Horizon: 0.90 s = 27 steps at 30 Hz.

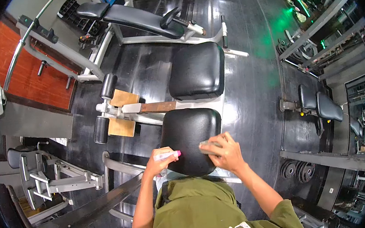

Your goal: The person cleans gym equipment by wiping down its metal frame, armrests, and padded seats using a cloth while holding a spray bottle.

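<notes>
My left hand (160,161) is wrapped round a small clear bottle with a pink tip (165,155), held level at the left edge of the nearer black padded seat (190,126). In my right hand (226,153) is a folded greyish cloth (210,148), gripped between thumb and fingers. This hand is over the right side of the same seat; whether the cloth touches the pad I cannot tell. A second black pad (197,71) lies just beyond, on the same machine.
Foam rollers (108,86) and wooden foot plates (121,127) are on the machine's left. A long black bench (143,22) stands farther off. A grey metal beam (90,210) crosses at lower left. Weight plates (298,171) and another seat (329,106) are at the right.
</notes>
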Each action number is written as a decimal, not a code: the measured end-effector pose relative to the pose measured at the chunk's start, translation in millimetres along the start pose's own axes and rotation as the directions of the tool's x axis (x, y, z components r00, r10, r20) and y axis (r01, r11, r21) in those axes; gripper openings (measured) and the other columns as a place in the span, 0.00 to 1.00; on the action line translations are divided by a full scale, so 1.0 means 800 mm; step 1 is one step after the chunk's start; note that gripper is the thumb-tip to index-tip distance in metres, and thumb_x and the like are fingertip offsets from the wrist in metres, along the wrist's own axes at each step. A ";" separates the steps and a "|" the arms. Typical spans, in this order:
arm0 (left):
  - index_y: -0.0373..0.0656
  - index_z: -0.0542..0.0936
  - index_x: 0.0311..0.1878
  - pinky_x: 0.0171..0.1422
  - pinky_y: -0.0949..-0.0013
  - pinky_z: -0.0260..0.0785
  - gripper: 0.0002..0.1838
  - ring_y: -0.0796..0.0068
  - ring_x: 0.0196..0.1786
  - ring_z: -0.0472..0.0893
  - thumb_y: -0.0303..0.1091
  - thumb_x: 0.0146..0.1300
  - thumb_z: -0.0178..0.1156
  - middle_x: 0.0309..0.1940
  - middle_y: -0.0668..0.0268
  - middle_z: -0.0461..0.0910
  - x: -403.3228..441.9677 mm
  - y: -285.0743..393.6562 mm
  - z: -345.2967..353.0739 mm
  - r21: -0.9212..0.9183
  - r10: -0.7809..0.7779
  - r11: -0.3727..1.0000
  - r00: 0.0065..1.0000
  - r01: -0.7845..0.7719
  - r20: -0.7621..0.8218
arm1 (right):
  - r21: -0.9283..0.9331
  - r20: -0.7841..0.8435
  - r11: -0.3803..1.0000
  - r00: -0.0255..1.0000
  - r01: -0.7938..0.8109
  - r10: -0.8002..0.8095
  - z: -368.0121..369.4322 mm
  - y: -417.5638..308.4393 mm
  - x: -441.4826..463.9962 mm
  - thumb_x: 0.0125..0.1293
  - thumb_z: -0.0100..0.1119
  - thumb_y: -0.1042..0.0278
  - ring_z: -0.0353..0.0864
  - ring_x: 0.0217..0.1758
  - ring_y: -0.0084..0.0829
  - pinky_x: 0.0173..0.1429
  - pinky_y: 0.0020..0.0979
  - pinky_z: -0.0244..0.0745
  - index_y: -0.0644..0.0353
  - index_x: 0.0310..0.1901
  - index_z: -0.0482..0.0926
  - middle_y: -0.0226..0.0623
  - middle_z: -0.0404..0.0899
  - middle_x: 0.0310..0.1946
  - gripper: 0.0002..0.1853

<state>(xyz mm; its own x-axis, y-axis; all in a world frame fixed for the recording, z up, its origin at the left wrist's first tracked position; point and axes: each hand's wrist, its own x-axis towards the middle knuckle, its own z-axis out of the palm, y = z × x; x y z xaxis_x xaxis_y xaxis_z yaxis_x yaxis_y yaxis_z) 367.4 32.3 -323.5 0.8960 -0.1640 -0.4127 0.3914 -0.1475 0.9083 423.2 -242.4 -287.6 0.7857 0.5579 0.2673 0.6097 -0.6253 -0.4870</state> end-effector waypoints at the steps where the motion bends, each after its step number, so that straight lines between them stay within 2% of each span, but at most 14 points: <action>1: 0.35 0.84 0.33 0.25 0.76 0.64 0.16 0.83 0.20 0.72 0.41 0.65 0.63 0.30 0.65 0.82 0.002 0.001 0.001 0.002 -0.005 1.000 1.000 0.005 0.012 | 0.045 -0.017 0.999 1.000 0.003 -0.002 0.001 -0.003 -0.010 0.48 0.69 0.73 0.77 0.43 0.34 0.35 0.34 0.82 0.34 0.47 0.85 0.23 0.79 0.43 0.24; 3: 0.34 0.84 0.32 0.25 0.76 0.64 0.16 0.83 0.20 0.72 0.41 0.65 0.63 0.29 0.64 0.82 0.006 -0.002 -0.002 0.003 -0.021 1.000 0.999 0.021 0.035 | 0.089 -0.042 0.996 0.999 -0.003 0.007 0.004 0.000 -0.017 0.47 0.69 0.74 0.77 0.42 0.34 0.35 0.33 0.81 0.34 0.47 0.86 0.23 0.79 0.43 0.25; 5: 0.34 0.84 0.32 0.24 0.75 0.64 0.16 0.83 0.19 0.72 0.40 0.65 0.63 0.28 0.63 0.83 0.008 -0.005 -0.006 0.006 -0.041 0.999 0.998 0.040 0.054 | 0.112 -0.142 0.993 0.988 -0.038 0.054 0.016 0.017 -0.011 0.47 0.67 0.77 0.78 0.43 0.36 0.37 0.33 0.80 0.36 0.45 0.86 0.26 0.80 0.42 0.24; 6: 0.34 0.84 0.32 0.24 0.75 0.64 0.16 0.83 0.19 0.72 0.40 0.65 0.63 0.28 0.63 0.83 0.009 -0.006 -0.006 -0.003 -0.012 1.000 0.998 0.013 0.056 | 0.160 -0.250 0.986 0.965 -0.042 0.081 0.025 0.026 -0.003 0.48 0.64 0.80 0.79 0.43 0.37 0.42 0.35 0.79 0.39 0.44 0.87 0.30 0.80 0.41 0.23; 7: 0.33 0.84 0.32 0.24 0.75 0.64 0.16 0.83 0.19 0.72 0.40 0.65 0.63 0.27 0.62 0.83 0.010 -0.006 -0.006 -0.014 0.016 1.000 0.998 -0.016 0.057 | 0.224 -0.294 0.968 0.939 -0.116 0.181 0.031 0.030 0.004 0.49 0.62 0.82 0.79 0.44 0.39 0.47 0.35 0.78 0.44 0.43 0.88 0.34 0.80 0.41 0.22; 9: 0.34 0.84 0.31 0.24 0.75 0.64 0.17 0.82 0.19 0.72 0.41 0.65 0.63 0.27 0.62 0.82 0.013 -0.005 -0.006 -0.006 0.019 1.000 0.998 -0.019 0.061 | 0.334 -0.406 0.931 0.870 -0.144 0.280 0.041 0.039 0.021 0.50 0.61 0.83 0.81 0.44 0.40 0.49 0.35 0.78 0.47 0.45 0.88 0.38 0.80 0.40 0.22; 13: 0.33 0.83 0.29 0.24 0.75 0.64 0.17 0.82 0.18 0.72 0.41 0.65 0.62 0.26 0.62 0.82 0.012 -0.008 -0.006 -0.001 0.034 0.999 0.998 -0.034 0.044 | 0.439 -0.396 0.872 0.825 -0.216 0.404 0.052 0.025 0.008 0.51 0.60 0.83 0.82 0.44 0.41 0.49 0.35 0.78 0.49 0.46 0.88 0.40 0.79 0.40 0.22; 15: 0.34 0.82 0.29 0.24 0.75 0.63 0.17 0.82 0.17 0.72 0.41 0.65 0.62 0.25 0.62 0.81 0.012 -0.007 -0.007 -0.004 0.026 1.000 0.998 -0.026 0.056 | 0.478 -0.327 0.824 0.809 -0.305 0.489 0.045 0.000 -0.017 0.51 0.60 0.82 0.83 0.43 0.41 0.48 0.35 0.79 0.49 0.47 0.87 0.41 0.79 0.41 0.22; 20: 0.34 0.81 0.27 0.22 0.76 0.62 0.18 0.82 0.16 0.71 0.41 0.64 0.62 0.25 0.62 0.81 0.015 -0.009 -0.011 -0.014 -0.005 1.000 0.997 0.006 0.083 | 0.519 -0.299 0.801 0.814 -0.298 0.497 0.047 -0.025 -0.063 0.49 0.62 0.83 0.83 0.42 0.41 0.47 0.35 0.79 0.49 0.48 0.87 0.41 0.79 0.40 0.24; 22: 0.35 0.83 0.32 0.22 0.76 0.62 0.15 0.83 0.17 0.71 0.38 0.66 0.61 0.26 0.63 0.83 0.017 -0.013 -0.014 -0.043 0.024 0.999 0.993 -0.019 0.111 | 0.487 -0.308 0.818 0.816 -0.306 0.489 0.043 -0.015 -0.050 0.49 0.62 0.83 0.83 0.42 0.40 0.48 0.35 0.79 0.50 0.49 0.87 0.41 0.79 0.40 0.24; 26: 0.35 0.83 0.31 0.23 0.76 0.62 0.16 0.83 0.17 0.72 0.39 0.66 0.61 0.26 0.63 0.83 0.016 -0.014 -0.016 -0.029 0.008 1.000 0.994 -0.005 0.110 | 0.515 -0.344 0.782 0.751 -0.350 0.563 0.048 0.015 -0.007 0.54 0.61 0.82 0.84 0.42 0.40 0.49 0.33 0.78 0.53 0.50 0.86 0.41 0.81 0.39 0.21; 27: 0.35 0.82 0.30 0.23 0.75 0.63 0.16 0.82 0.17 0.72 0.40 0.66 0.61 0.26 0.63 0.82 0.016 -0.015 -0.016 -0.039 0.017 0.999 0.994 -0.012 0.112 | 0.524 -0.363 0.772 0.725 -0.361 0.585 0.050 0.017 -0.001 0.55 0.60 0.83 0.84 0.43 0.40 0.50 0.33 0.78 0.56 0.50 0.86 0.42 0.82 0.39 0.20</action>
<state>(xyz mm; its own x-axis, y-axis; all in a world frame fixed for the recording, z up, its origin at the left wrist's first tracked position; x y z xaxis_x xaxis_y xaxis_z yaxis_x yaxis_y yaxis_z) 377.1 44.7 -339.0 0.8732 -0.2748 -0.4025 0.3880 -0.1077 0.9153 426.5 -229.6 -327.3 0.9645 -0.1593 0.2107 0.1326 -0.3981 -0.9077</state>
